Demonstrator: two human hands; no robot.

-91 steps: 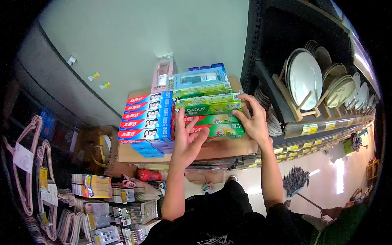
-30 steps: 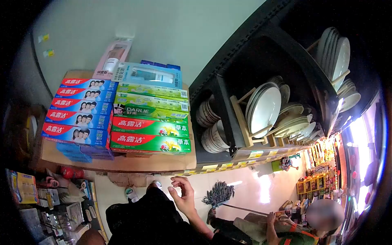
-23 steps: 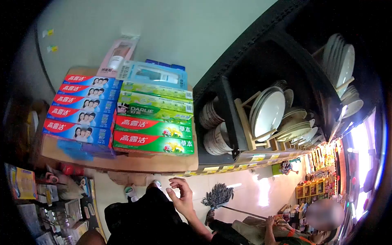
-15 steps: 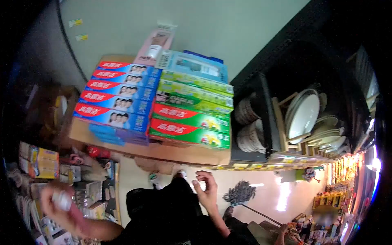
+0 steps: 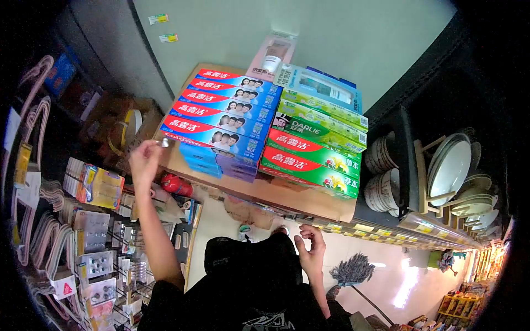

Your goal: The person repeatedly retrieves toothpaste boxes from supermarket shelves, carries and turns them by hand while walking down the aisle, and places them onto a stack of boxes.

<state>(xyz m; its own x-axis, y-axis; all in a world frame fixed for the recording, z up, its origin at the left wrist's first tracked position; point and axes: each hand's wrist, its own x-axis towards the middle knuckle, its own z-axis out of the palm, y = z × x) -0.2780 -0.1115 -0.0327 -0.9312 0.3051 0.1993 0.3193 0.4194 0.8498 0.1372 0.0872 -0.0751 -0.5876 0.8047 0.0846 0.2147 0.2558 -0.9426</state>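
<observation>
My left hand [image 5: 144, 163] is raised at the left corner of a cardboard box [image 5: 309, 203], its fingertips pinching a small, shiny whitish thing [image 5: 164, 142] whose kind I cannot make out. Right of it, blue Colgate toothpaste boxes [image 5: 212, 118] lie in a stepped row on the cardboard. Beside these are green toothpaste boxes [image 5: 309, 149], one marked Darlie. Behind them stand a pink pack with a tube [image 5: 271, 55] and a light blue pack [image 5: 323, 88]. My right hand [image 5: 312, 254] hangs below the box front, fingers loosely bent and apart, with nothing visible in it.
White plates [image 5: 450, 165] stand in a wooden rack on the right shelf, beside stacked bowls [image 5: 385, 190]. Hangers [image 5: 36, 127] and packaged goods [image 5: 91, 237] hang at the left. A grey mop [image 5: 352, 269] is on the floor.
My left hand has risen from the lower left to the cardboard box's left corner, still holding the small thing. The view has shifted left. My right hand stays low, much as before.
</observation>
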